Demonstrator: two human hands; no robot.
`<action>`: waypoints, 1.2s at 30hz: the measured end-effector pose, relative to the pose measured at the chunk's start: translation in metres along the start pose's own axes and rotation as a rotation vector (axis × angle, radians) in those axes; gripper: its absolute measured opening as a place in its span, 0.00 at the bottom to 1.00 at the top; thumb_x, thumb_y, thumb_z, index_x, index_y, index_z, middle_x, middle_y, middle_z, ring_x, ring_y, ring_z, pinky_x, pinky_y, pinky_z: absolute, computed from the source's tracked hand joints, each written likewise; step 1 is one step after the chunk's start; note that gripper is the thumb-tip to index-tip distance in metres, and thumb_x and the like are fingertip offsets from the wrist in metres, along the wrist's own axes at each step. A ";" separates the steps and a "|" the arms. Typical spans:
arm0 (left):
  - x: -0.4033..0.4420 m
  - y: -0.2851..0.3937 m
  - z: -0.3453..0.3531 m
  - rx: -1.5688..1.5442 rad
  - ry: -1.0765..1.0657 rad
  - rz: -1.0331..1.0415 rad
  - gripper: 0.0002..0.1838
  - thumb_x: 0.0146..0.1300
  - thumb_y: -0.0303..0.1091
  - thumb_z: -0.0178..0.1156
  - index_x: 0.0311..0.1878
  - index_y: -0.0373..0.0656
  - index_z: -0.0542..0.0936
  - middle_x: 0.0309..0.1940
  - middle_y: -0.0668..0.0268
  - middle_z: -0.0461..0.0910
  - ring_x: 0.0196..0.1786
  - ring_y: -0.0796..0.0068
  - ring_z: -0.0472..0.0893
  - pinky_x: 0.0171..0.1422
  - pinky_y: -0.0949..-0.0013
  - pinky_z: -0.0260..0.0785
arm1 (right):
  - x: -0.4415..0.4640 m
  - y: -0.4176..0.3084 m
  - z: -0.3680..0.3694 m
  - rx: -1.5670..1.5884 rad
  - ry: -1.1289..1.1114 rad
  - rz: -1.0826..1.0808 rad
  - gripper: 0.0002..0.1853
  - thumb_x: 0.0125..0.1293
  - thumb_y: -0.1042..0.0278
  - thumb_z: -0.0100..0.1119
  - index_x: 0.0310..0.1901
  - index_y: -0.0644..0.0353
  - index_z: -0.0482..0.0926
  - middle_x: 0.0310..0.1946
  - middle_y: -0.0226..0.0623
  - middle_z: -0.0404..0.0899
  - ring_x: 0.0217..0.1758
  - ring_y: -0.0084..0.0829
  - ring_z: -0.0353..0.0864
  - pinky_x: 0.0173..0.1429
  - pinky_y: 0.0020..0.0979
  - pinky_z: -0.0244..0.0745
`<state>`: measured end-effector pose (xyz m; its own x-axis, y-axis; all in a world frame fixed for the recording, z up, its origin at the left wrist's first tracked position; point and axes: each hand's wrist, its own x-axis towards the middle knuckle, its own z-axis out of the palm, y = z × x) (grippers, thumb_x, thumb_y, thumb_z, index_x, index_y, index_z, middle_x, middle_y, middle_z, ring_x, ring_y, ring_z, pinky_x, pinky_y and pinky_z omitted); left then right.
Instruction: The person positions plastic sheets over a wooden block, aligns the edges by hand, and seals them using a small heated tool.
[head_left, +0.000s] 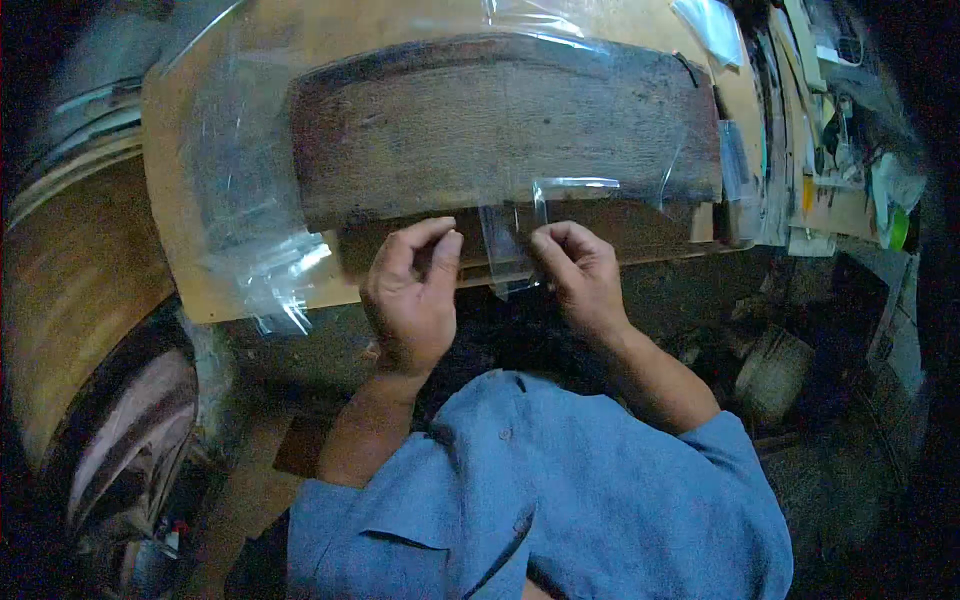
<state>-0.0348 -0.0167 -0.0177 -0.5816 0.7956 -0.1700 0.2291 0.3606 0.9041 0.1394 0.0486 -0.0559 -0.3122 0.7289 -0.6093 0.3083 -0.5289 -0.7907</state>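
Note:
Both hands are over the front edge of a wooden board (235,30). My left hand (415,285) has its thumb and forefinger bent toward each other, with a small gap between the tips and nothing seen in it. My right hand (580,270) pinches beside a clear plastic strip (505,250); the contact between fingertips and plastic is hard to make out. The strip hangs down over the board's front edge between the hands. Behind them lies a wide, curved, dark brown textured panel (500,130), with clear film over parts of it.
Crumpled clear film (280,280) lies at the board's front left. Clear plastic (710,30) sits at the back right. Long strips, small tools and a green roll (899,229) are at the right. A brown curved surface (80,290) stands at the left.

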 end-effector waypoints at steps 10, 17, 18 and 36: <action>-0.015 0.004 0.026 0.651 -0.299 0.435 0.29 0.60 0.51 0.61 0.63 0.51 0.75 0.63 0.61 0.70 0.69 0.53 0.59 0.70 0.49 0.47 | 0.009 0.003 0.005 0.070 0.028 -0.045 0.10 0.68 0.65 0.60 0.36 0.65 0.80 0.27 0.26 0.78 0.32 0.17 0.74 0.38 0.22 0.71; -0.009 -0.005 0.038 0.830 -0.411 0.339 0.37 0.62 0.62 0.54 0.73 0.59 0.63 0.74 0.59 0.54 0.74 0.51 0.49 0.70 0.43 0.41 | 0.007 0.005 -0.002 -0.160 0.194 -0.366 0.17 0.66 0.68 0.61 0.56 0.60 0.75 0.36 0.36 0.79 0.33 0.23 0.77 0.41 0.27 0.75; -0.009 -0.006 0.039 0.843 -0.419 0.338 0.38 0.62 0.63 0.54 0.73 0.60 0.62 0.74 0.59 0.52 0.75 0.51 0.49 0.70 0.42 0.40 | 0.006 0.000 -0.006 -0.161 0.193 -0.360 0.17 0.66 0.68 0.61 0.56 0.60 0.75 0.36 0.36 0.79 0.33 0.23 0.77 0.41 0.27 0.75; -0.013 -0.011 0.048 0.896 -0.431 0.291 0.42 0.59 0.65 0.56 0.75 0.67 0.56 0.77 0.59 0.46 0.76 0.46 0.44 0.69 0.33 0.41 | 0.013 -0.006 -0.033 -0.750 0.146 -0.541 0.45 0.48 0.78 0.63 0.71 0.43 0.62 0.35 0.42 0.81 0.34 0.43 0.83 0.38 0.39 0.79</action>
<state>0.0073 -0.0073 -0.0438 -0.1225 0.9531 -0.2767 0.9155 0.2162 0.3392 0.1634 0.0760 -0.0573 -0.4824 0.8682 -0.1165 0.6689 0.2792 -0.6889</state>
